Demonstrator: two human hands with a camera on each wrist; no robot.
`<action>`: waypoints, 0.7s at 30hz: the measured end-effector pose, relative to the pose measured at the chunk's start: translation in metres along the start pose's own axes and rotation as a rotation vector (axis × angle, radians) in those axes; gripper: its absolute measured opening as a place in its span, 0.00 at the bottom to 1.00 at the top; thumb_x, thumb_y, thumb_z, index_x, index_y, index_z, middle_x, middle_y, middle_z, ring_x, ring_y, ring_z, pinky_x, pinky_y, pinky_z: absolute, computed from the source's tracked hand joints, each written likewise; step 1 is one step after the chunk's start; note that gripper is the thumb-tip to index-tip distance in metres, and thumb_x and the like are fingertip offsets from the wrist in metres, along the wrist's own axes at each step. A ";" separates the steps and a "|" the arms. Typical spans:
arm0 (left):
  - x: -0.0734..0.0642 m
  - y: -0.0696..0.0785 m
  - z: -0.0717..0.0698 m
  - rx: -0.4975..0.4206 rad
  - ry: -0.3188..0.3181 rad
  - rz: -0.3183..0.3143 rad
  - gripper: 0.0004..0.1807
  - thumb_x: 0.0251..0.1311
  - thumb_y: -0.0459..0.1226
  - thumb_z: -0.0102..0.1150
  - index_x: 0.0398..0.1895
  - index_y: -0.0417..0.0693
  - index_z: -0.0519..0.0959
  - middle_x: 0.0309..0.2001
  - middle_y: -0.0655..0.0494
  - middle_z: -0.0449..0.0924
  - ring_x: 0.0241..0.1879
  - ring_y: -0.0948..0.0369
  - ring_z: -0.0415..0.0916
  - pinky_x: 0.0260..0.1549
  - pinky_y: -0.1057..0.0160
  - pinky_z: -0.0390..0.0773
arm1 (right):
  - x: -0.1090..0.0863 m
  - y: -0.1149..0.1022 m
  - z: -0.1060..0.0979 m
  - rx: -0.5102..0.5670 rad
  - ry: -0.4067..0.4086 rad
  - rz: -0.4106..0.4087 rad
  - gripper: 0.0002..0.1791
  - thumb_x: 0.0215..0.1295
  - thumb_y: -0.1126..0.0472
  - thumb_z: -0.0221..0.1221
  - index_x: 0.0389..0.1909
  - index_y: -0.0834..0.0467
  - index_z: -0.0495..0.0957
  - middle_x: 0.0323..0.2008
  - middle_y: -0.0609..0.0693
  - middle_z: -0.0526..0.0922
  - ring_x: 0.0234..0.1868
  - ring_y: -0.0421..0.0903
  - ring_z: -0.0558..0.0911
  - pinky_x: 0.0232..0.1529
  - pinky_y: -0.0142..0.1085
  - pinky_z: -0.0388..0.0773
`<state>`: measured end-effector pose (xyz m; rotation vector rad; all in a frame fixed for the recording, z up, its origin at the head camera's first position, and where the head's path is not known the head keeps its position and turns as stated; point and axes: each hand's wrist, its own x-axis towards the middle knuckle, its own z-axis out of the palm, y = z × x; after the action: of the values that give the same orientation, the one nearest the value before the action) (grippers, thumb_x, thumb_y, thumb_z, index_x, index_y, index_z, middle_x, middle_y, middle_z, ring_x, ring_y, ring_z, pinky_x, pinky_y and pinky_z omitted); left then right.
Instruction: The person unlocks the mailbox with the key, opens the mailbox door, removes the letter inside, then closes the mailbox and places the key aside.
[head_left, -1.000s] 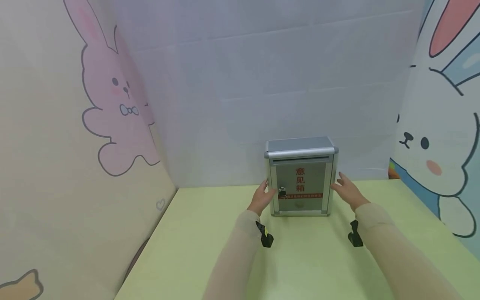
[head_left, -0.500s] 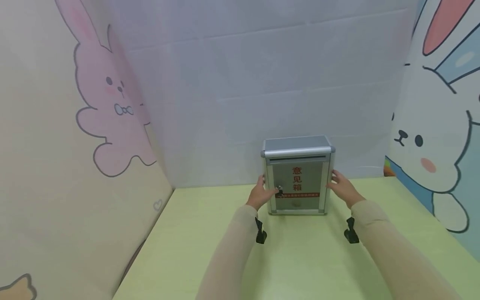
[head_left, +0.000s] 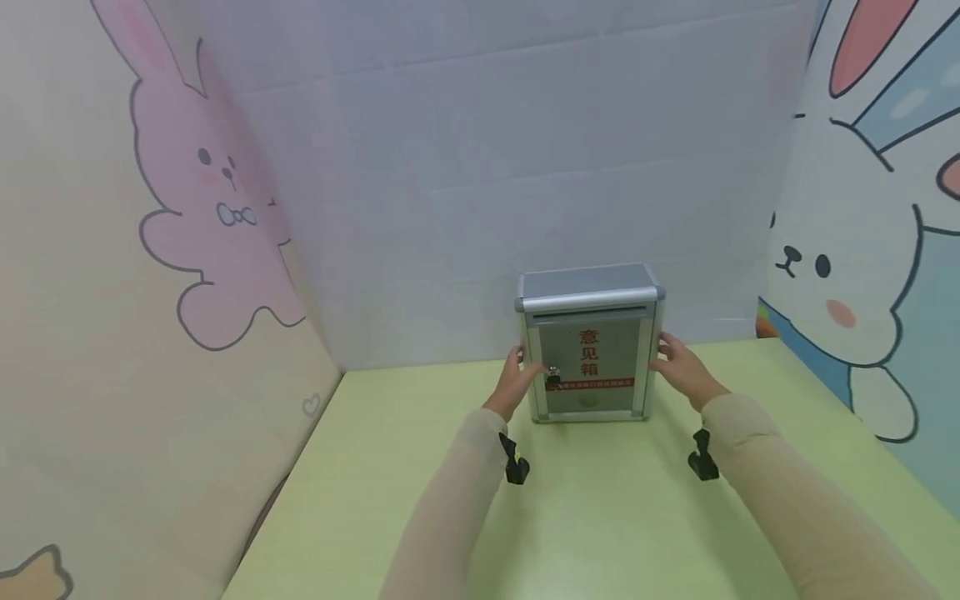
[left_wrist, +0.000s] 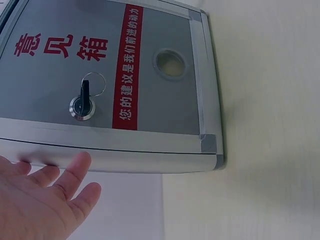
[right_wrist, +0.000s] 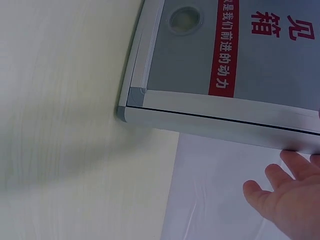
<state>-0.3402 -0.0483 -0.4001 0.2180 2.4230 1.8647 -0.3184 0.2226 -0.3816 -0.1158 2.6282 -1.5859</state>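
Note:
A silver-grey metal suggestion box [head_left: 592, 342] stands upright on the table by the back wall. Its front bears red Chinese characters, a red strip and a slot near the top. A key [left_wrist: 85, 91] with a ring sits in the lock [left_wrist: 82, 108] at the front's left side. My left hand [head_left: 512, 385] is at the box's left side, its thumb towards the lock and its fingers along the side panel. On the opposite side my right hand [head_left: 686, 371] rests its fingertips near the side panel, fingers spread and fairly straight in the right wrist view. The box's back is hidden.
The pale yellow-green table [head_left: 405, 467] reaches back to a whitish wall sheet [head_left: 420, 217]. Side walls carry a pink rabbit drawing [head_left: 217, 217] and a white rabbit drawing [head_left: 847, 267]. Black wrist mounts [head_left: 516, 462] hang below both cuffs.
Both hands have closed in on the box's sides from slightly apart. The head view has shifted a little; the box itself shows no clear movement on the table.

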 end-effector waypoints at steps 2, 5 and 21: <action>-0.002 -0.002 0.000 0.042 0.003 0.014 0.44 0.57 0.38 0.56 0.74 0.39 0.47 0.71 0.38 0.51 0.69 0.42 0.50 0.64 0.43 0.56 | -0.002 0.000 0.002 0.010 0.006 -0.008 0.40 0.67 0.66 0.45 0.72 0.69 0.33 0.69 0.75 0.47 0.69 0.72 0.44 0.64 0.63 0.48; -0.007 -0.005 0.000 0.123 0.002 0.022 0.45 0.55 0.35 0.58 0.74 0.41 0.47 0.72 0.40 0.51 0.69 0.43 0.51 0.62 0.44 0.59 | -0.006 0.000 0.004 0.015 0.009 -0.019 0.40 0.66 0.68 0.44 0.72 0.69 0.33 0.68 0.76 0.47 0.69 0.72 0.44 0.65 0.62 0.48; -0.048 -0.001 -0.014 0.342 -0.021 0.104 0.44 0.53 0.42 0.61 0.72 0.39 0.54 0.65 0.40 0.64 0.63 0.43 0.63 0.58 0.44 0.65 | -0.035 0.003 0.001 -0.122 0.049 -0.092 0.35 0.65 0.68 0.44 0.69 0.76 0.43 0.63 0.79 0.57 0.65 0.74 0.54 0.60 0.63 0.58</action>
<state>-0.2953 -0.0698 -0.3991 0.3873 2.7499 1.4586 -0.2837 0.2269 -0.3844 -0.2099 2.7952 -1.4706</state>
